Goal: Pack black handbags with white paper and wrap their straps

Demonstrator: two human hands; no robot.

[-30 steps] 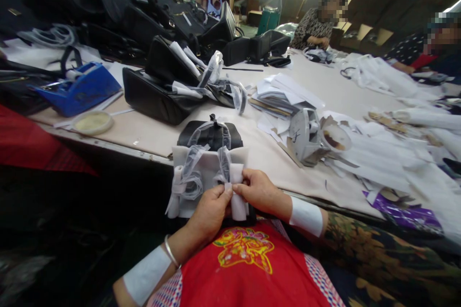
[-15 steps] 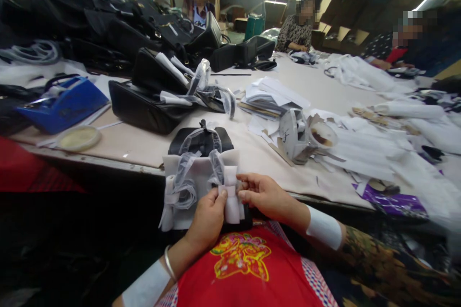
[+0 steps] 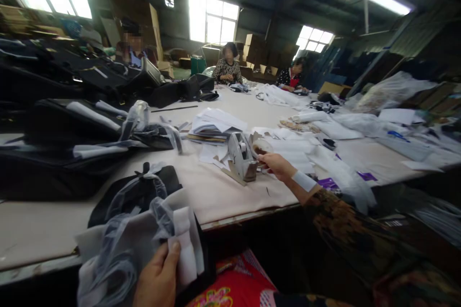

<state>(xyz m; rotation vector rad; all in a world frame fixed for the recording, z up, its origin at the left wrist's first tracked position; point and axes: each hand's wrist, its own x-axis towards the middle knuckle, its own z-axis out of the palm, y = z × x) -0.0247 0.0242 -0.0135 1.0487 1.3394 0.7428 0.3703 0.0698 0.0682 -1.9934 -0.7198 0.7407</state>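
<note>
A black handbag (image 3: 172,176) with plastic-wrapped handles leans on the table edge at the lower left. White foam sheet (image 3: 144,223) covers its front. My left hand (image 3: 158,276) is closed on a white foam wrap (image 3: 185,252) at the bag's right side, thumb and forefinger pressing it. My right hand (image 3: 276,165) is stretched out over the table to the grey tape dispenser (image 3: 240,156). Its fingers are drawn together at the dispenser's right side, by a tape roll (image 3: 262,147); what they pinch, if anything, is too small to make out.
Behind the dispenser lies a stack of papers (image 3: 216,122). More black bags (image 3: 68,124) are piled on the left. White wrapping material (image 3: 284,96) and purple packets (image 3: 328,183) lie to the right. Several co-workers, one a person in a patterned top (image 3: 227,71), sit across the table.
My right hand has left the foam wrap and moved out to the tape dispenser. My left hand still grips the wrap on the bag. The view has swung right.
</note>
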